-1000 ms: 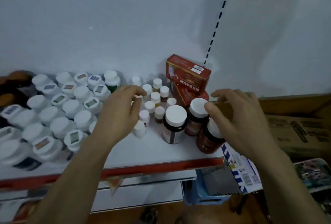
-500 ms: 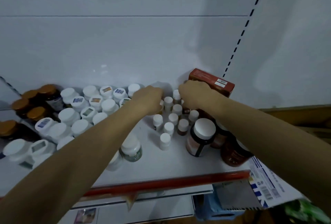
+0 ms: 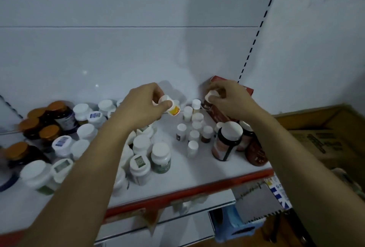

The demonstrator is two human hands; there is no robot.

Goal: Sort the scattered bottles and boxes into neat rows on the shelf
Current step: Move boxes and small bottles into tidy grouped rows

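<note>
Here, left hand (image 3: pixel 143 106) pinching yellow-labelled bottle (image 3: pixel 173 109), right hand (image 3: pixel 232 101) gripping what seems a white-capped bottle (image 3: pixel 212 94)

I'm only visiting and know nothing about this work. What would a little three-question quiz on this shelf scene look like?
1. True or false: the left hand holds a small yellow-labelled bottle.
2. The dark jars at far left have lids of which colour? A white, B orange, C green.
3. Which hand is nearer the red box?
Key: 1 true; 2 B; 3 the right hand, which grips a white-capped bottle.
</note>
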